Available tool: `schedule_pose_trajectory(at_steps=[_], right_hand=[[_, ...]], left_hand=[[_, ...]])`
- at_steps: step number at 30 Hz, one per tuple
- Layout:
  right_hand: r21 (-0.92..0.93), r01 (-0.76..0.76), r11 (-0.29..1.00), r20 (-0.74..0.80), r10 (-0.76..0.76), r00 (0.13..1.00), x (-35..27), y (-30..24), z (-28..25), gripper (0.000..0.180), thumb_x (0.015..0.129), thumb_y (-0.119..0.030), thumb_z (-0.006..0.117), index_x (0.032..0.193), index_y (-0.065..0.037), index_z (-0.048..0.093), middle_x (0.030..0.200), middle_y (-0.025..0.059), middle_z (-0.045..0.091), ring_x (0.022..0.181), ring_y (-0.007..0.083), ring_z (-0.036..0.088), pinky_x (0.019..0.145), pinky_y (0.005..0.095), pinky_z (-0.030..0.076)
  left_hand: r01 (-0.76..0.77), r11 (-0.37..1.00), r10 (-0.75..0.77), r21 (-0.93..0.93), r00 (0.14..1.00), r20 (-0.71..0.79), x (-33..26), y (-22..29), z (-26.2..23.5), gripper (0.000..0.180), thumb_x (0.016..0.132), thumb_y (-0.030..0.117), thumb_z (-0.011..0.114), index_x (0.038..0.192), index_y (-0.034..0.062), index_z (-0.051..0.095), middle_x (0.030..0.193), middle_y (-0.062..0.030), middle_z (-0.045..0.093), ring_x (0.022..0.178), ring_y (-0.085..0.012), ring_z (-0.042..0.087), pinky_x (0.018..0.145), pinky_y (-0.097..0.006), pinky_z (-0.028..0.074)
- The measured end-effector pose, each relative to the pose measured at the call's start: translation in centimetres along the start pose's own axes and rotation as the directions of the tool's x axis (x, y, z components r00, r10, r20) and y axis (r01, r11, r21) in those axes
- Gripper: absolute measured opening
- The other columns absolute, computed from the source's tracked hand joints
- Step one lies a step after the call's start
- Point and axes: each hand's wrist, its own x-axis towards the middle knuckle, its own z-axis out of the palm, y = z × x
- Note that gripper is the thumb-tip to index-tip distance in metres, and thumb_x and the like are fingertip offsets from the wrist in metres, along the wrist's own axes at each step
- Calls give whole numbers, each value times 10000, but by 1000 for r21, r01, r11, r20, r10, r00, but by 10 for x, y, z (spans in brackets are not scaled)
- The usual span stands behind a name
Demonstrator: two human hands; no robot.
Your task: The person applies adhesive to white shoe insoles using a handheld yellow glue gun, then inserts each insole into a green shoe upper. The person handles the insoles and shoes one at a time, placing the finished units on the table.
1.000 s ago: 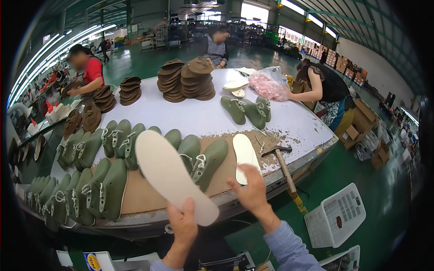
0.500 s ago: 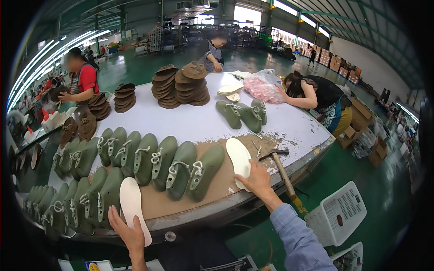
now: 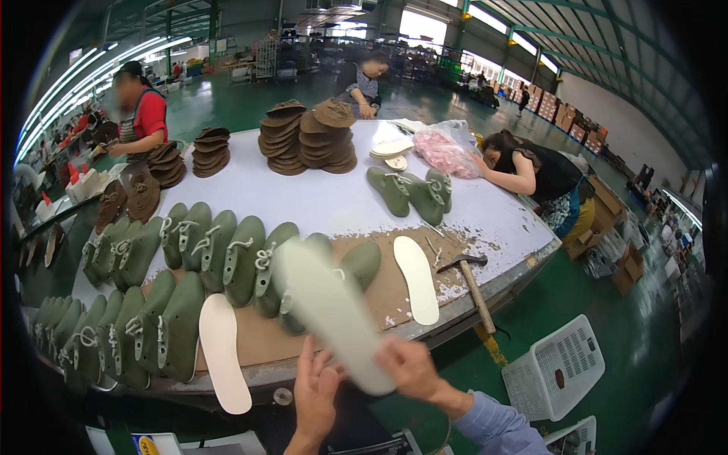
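Both hands are showing only in part at the lower edge, and the pale insole (image 3: 334,315) they are handling is smeared by motion blur, so its outline and far end are hard to make out against the green shoe uppers (image 3: 227,258) behind it. The right hand (image 3: 412,366) is coming in from a blue sleeve, its fingers closing around the near end of that insole, gripping it. The left hand (image 3: 315,394) is reaching up with its fingers spread and open, fingertips touching or just beside the insole's lower edge; I cannot tell which. Just left of the left hand, a second insole (image 3: 224,351) is lying flat, overhanging the table edge (image 3: 485,292). Up and right of the right hand, a third insole (image 3: 418,278) is resting on a brown cardboard sheet (image 3: 387,292), with a hammer (image 3: 474,292) just beyond it. Farther off, stacks of brown soles (image 3: 307,140) and a pink plastic bag (image 3: 447,152) are sitting on the white tabletop, where other people are working. A white plastic basket (image 3: 557,371) is standing on the green floor to the right.
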Motion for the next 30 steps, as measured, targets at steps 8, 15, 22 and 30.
schedule_pose_trajectory(at_steps=[8,15,22,30], right_hand=[[-4,-112,994,-380,102,919,172,146,-73,438,1041,-410,604,1138,-2,731,997,123,763,910,191,702,835,350,536],[-208,-394,895,-620,191,761,325,234,-104,867,892,-574,718,1452,57,516,1379,257,625,1299,368,595,1100,426,447],[-320,-470,823,-605,204,770,378,262,-86,676,899,-443,735,1392,-7,584,1235,281,696,1191,447,654,1014,493,509],[705,-203,680,-323,562,761,305,228,-94,475,970,-310,714,1266,54,640,1182,162,664,1064,343,664,812,611,593]], left_hand=[[-70,958,142,277,958,-247,17,-33,-45,352,1081,142,519,1386,-25,464,1185,-108,647,1008,-135,622,884,-290,510],[-88,845,279,528,914,-294,46,-40,-58,342,1083,200,509,1322,-44,505,1139,-110,655,986,-151,615,887,-313,498],[-16,783,243,622,928,-282,43,-41,-65,373,1079,216,503,1322,-67,494,1139,-128,642,1012,-158,597,904,-316,486],[-124,766,352,631,902,-250,49,-47,-61,482,1057,152,500,1464,-70,371,1341,-161,560,1197,-206,561,1047,-350,437]])
